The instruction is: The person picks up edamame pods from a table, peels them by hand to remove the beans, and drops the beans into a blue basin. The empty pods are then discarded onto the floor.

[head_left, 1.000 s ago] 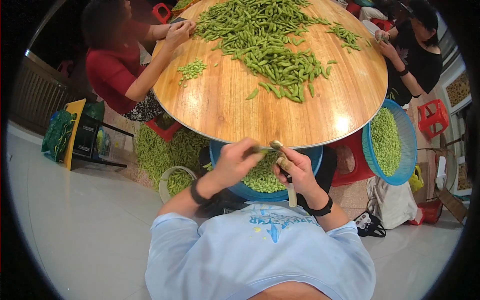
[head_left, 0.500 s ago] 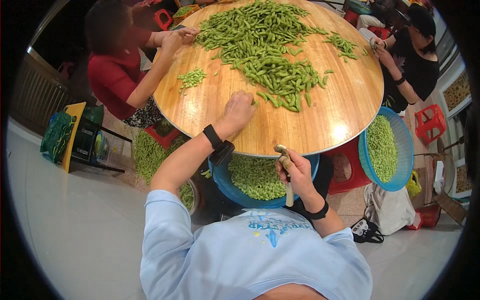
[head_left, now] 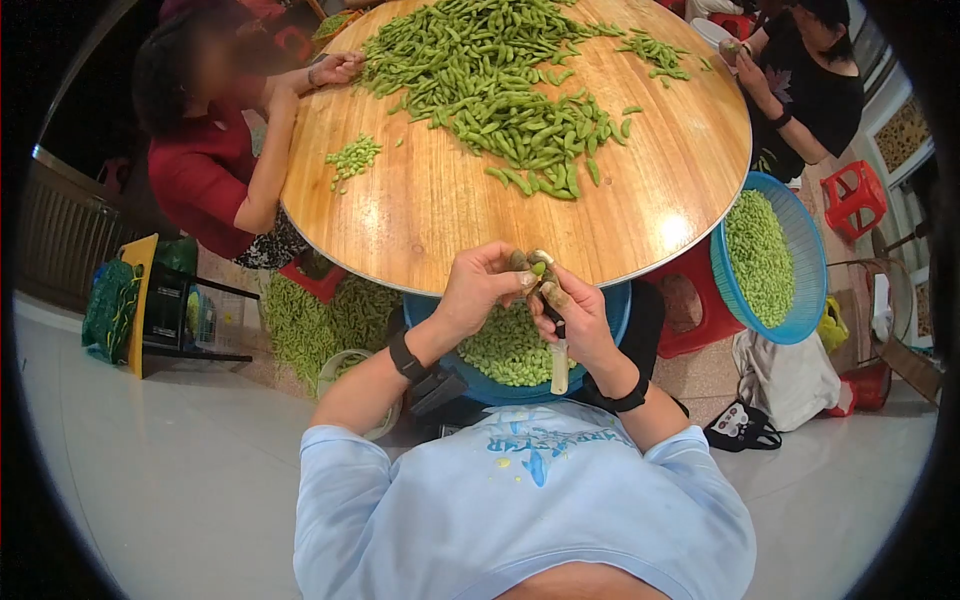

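My left hand (head_left: 478, 290) and my right hand (head_left: 582, 318) meet just off the near table edge, above a blue basket (head_left: 480, 385) of shelled green beans. The left fingertips pinch a green edamame pod (head_left: 539, 268), mostly hidden by the fingers. The right hand's thumb and fingertips, dark and stained-looking, press at the same pod. That hand is also closed round a small tool (head_left: 559, 366) with a dark part and a pale flat end hanging down; its exact kind cannot be told. A large heap of edamame pods (head_left: 480, 80) lies on the round wooden table (head_left: 420, 220).
A small pile of shelled beans (head_left: 354, 160) lies before a person in red (head_left: 205, 170) at left. Another person in black (head_left: 815, 80) sits at right, near a second blue basket (head_left: 770, 260) and red stools (head_left: 853, 200). Empty pods (head_left: 320, 325) cover the floor at left.
My left hand has come from the table near the heap back to my right hand, bringing a pod. The view has shifted slightly; the tool stays in my right hand.
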